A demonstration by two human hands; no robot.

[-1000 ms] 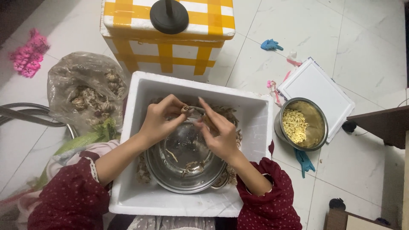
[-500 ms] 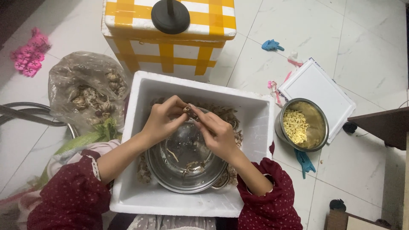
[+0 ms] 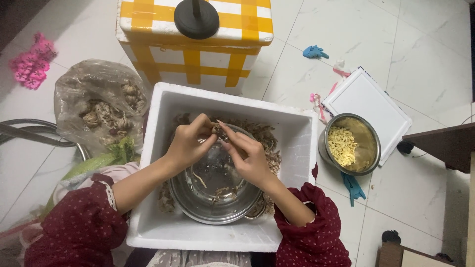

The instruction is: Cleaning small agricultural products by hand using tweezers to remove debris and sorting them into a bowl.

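Both my hands meet over a steel pot [image 3: 216,195] that sits inside a white foam box [image 3: 293,163]. My left hand [image 3: 188,143] pinches a small brown garlic piece [image 3: 216,129] at its fingertips. My right hand [image 3: 247,158] touches the same piece from the right with fingers curled. Dry brown peels [image 3: 262,136] lie in the box around the pot. A few scraps rest on the pot's bottom.
A steel bowl of pale peeled cloves [image 3: 350,143] stands on a white foam lid [image 3: 368,101] at the right. A clear bag of garlic bulbs [image 3: 99,106] lies at the left. A yellow-checked white box [image 3: 195,42] with a black knob stands behind. Blue and pink scraps dot the tiled floor.
My hands have stayed over the pot; the fingers have shifted slightly, working the small piece between them.
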